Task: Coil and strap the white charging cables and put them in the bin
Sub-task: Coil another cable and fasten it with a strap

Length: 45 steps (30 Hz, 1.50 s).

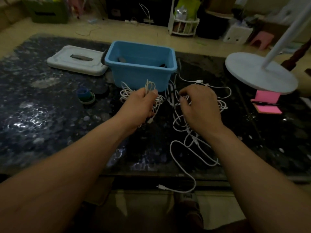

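Note:
A blue bin [140, 71] stands at the middle back of the dark table. In front of it my left hand [140, 105] grips a bunch of white cable loops [149, 86], with more cable and a plug hanging below the fist. My right hand [197, 106] hovers with curled fingers over a loose tangle of white charging cables [193, 137]; its fingertips pinch a strand near a black strap. One cable end [176, 189] trails off the front table edge.
The bin's grey lid [75, 62] lies to the left of the bin. Rolls of strap tape [85, 96] sit left of my left hand. A white lamp base [259, 74] and pink sticky notes [267, 105] occupy the right side.

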Tool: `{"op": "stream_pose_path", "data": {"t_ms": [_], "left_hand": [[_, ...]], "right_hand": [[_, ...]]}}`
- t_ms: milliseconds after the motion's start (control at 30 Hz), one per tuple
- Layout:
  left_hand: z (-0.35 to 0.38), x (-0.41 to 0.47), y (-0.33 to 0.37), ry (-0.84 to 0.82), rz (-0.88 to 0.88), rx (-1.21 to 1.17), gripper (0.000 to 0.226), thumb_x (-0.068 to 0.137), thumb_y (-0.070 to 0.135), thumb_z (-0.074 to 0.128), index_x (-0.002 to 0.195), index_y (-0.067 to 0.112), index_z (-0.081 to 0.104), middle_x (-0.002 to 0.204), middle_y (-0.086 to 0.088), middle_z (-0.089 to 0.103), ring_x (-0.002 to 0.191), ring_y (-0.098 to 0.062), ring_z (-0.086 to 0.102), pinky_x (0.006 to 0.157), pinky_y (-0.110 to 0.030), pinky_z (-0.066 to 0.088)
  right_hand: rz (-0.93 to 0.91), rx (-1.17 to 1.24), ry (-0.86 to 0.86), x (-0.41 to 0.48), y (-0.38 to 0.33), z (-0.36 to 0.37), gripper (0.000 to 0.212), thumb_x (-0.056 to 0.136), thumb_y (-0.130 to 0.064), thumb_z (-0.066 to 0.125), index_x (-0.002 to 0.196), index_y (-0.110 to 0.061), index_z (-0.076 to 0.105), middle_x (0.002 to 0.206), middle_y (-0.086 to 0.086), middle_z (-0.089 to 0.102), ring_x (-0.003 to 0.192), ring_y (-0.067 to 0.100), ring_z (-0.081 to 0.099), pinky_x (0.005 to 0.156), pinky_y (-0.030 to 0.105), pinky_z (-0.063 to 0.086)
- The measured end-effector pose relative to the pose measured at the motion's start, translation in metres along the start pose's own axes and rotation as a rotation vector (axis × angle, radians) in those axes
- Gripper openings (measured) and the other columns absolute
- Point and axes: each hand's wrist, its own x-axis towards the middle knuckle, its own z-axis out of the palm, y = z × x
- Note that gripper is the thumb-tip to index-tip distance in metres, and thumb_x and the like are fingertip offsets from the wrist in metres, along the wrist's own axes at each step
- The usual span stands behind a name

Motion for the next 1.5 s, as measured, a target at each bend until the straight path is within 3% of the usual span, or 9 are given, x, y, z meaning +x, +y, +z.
{"op": "stream_pose_path", "data": {"t_ms": [167,500,700,867,967,1100,1200,1300,1500], "left_hand": [[0.012,0.0,0.001,-0.064,0.027,-0.014,0.031,0.11,0.029,0.05,0.081,0.02,0.046,0.055,0.01,0.042,0.05,-0.008,0.04,0.058,-0.03,0.04],[0.009,-0.017,0.001,-0.101,0.14,0.17,0.032,0.113,0.027,0.044,0.083,0.02,0.051,0.052,0.016,0.054,0.045,0.003,0.046,0.048,-0.014,0.038],[0.001,-0.023,0.002,-0.355,0.217,0.291,0.036,0.112,0.031,0.046,0.086,0.012,0.061,0.071,0.004,0.06,0.065,-0.01,0.054,0.063,-0.028,0.045],[-0.017,-0.033,0.006,-0.517,0.186,0.333,0.013,0.11,0.014,0.052,0.118,0.019,0.06,0.077,0.018,0.063,0.065,0.0,0.054,0.063,-0.017,0.046],[-0.026,-0.042,-0.001,-0.502,0.144,0.366,0.016,0.111,0.023,0.05,0.119,0.025,0.063,0.083,0.009,0.067,0.063,-0.003,0.054,0.059,-0.02,0.046],[-0.043,-0.044,-0.012,-0.451,0.19,0.638,0.034,0.111,0.036,0.043,0.141,0.03,0.058,0.13,0.007,0.069,0.114,-0.004,0.066,0.099,-0.031,0.053],[-0.057,-0.048,-0.008,-0.428,0.209,0.74,0.032,0.11,0.021,0.046,0.139,0.02,0.06,0.128,0.001,0.069,0.114,-0.013,0.065,0.086,-0.014,0.046],[-0.074,-0.055,-0.006,-0.34,0.174,0.656,0.019,0.109,0.016,0.048,0.116,0.03,0.06,0.091,0.019,0.065,0.077,0.014,0.061,0.064,-0.003,0.039],[-0.119,-0.051,-0.024,-0.02,-0.02,0.671,0.021,0.103,0.035,0.054,0.114,0.025,0.068,0.105,0.003,0.074,0.091,-0.015,0.069,0.079,-0.037,0.057]], "right_hand": [[0.049,0.2,-0.168,-0.008,-0.024,-0.003,0.025,0.102,-0.041,0.057,0.119,-0.027,0.07,0.109,-0.006,0.071,0.101,0.015,0.063,0.092,0.04,0.048],[0.382,0.726,-0.368,-0.007,-0.036,-0.007,0.014,0.105,-0.024,0.064,0.097,-0.016,0.072,0.084,0.001,0.076,0.071,0.01,0.075,0.067,0.024,0.055],[0.469,0.947,-0.371,-0.01,-0.042,-0.01,0.004,0.1,-0.012,0.07,0.1,-0.009,0.073,0.083,0.01,0.079,0.075,0.022,0.078,0.068,0.028,0.058],[0.478,1.137,-0.442,-0.012,-0.048,-0.009,0.006,0.095,-0.015,0.076,0.094,-0.01,0.072,0.082,0.002,0.075,0.071,0.008,0.07,0.065,0.021,0.053],[0.407,1.09,-0.554,-0.015,-0.055,-0.007,0.023,0.095,-0.035,0.076,0.105,-0.017,0.066,0.096,0.003,0.074,0.082,0.014,0.072,0.069,0.03,0.054],[0.306,0.754,-0.611,-0.02,-0.078,0.001,0.053,0.086,-0.074,0.064,0.117,-0.032,0.054,0.102,-0.003,0.073,0.083,0.01,0.074,0.07,0.032,0.058],[0.235,0.653,-0.537,-0.019,-0.099,0.013,0.034,0.098,-0.059,0.06,0.115,-0.03,0.054,0.099,-0.006,0.07,0.082,0.007,0.069,0.07,0.026,0.05],[0.119,0.615,-0.418,-0.013,-0.118,0.028,0.023,0.101,-0.049,0.063,0.104,-0.026,0.059,0.091,-0.008,0.067,0.082,0.006,0.063,0.071,0.025,0.045],[0.114,0.625,-0.273,-0.004,-0.171,0.056,0.021,0.101,-0.041,0.068,0.099,-0.023,0.058,0.082,-0.011,0.062,0.079,-0.006,0.058,0.064,0.01,0.039]]}}
